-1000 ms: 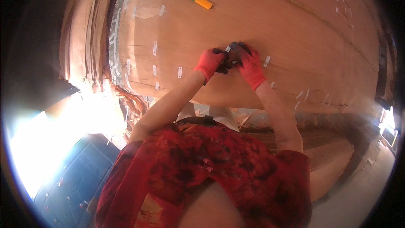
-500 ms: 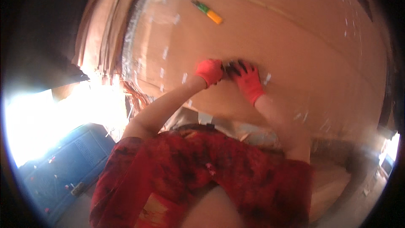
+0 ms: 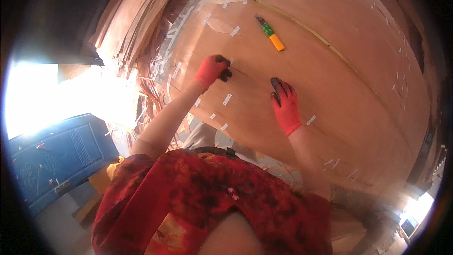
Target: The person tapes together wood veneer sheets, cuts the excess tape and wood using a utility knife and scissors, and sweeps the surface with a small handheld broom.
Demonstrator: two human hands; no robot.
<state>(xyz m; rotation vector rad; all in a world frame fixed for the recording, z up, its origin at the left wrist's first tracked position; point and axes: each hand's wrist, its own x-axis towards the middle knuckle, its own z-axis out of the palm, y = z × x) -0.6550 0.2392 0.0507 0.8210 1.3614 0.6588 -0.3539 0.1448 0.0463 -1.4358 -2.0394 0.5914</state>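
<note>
On wood sheet, with white strips already down, crack seemingly bare at three o'clock from curled left hand, contents unclear, and right hand loosely spread.

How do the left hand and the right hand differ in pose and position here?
The left hand has its fingers curled in, while the right hand has its fingers more extended. The left hand is nearer the taped left edge of the brown sheet; the right hand is farther right over it. Both wear red gloves with black fingers. Whether the left hand holds anything is unclear.
</note>
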